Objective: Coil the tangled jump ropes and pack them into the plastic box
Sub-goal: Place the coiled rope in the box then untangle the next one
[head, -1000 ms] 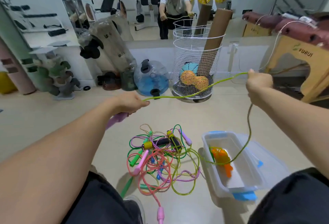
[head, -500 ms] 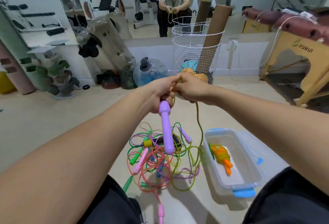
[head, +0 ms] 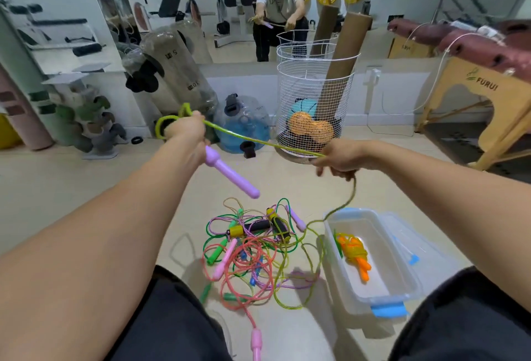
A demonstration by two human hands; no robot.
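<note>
One yellow-green jump rope (head: 258, 141) runs taut between my two hands, raised above the floor. My left hand (head: 185, 128) grips it with fingers curled round the cord; two loops of the same cord stand out beyond the knuckles, and its purple handle (head: 230, 174) hangs down and to the right below the wrist. My right hand (head: 339, 158) holds the cord in curled fingers; from there the rope drops to the floor beside the box and joins the pile.

The pile of tangled ropes (head: 253, 251) lies on the floor between my knees. In it I count one further purple handle, two black foam handles with yellow caps, two pink handles and at least three green handles; cords are green, coral, purple and yellow-green. An exact rope count cannot be made from the tangle.

One clear plastic box (head: 400, 289) with blue latches stands just right of the pile. It contains one coiled rope with orange handles (head: 356, 254). One clear lid (head: 425, 248) lies against the box's right side.

Beyond, one white wire basket (head: 313, 96) holds one cardboard tube, an orange ball and a teal ball. One blue water jug (head: 244, 125) stands to its left. One wooden table (head: 482, 102) at right reads "FURUI". A clear cylinder at left carries markings too blurred to read.
</note>
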